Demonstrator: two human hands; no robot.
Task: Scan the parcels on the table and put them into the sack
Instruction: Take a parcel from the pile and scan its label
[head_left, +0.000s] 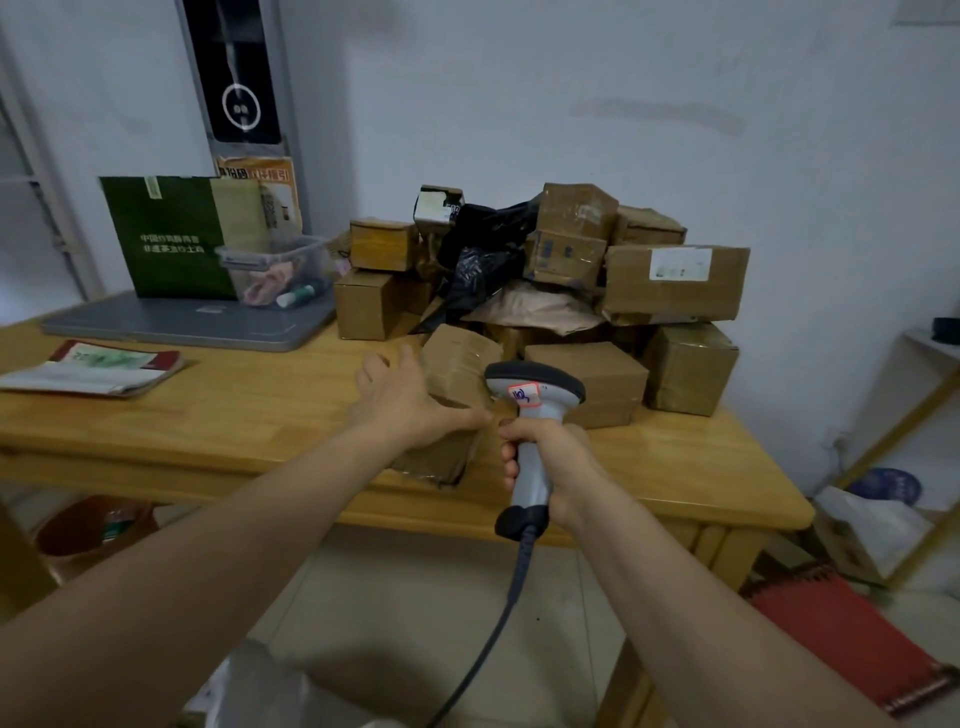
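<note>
Left hand (405, 405) spread wide, fingers fairly straight, laid on brown parcel (457, 364) at front edge of wooden table (208, 415); thumb stretched across parcel top. Right hand (556, 457) wrapped round handle of grey barcode scanner (532, 397), head aimed toward parcel, cable hanging below table edge. Pile of parcels (675, 280) behind, at table rear right, black bag (478, 260) among them. Closed laptop (197, 322) rear left
</note>
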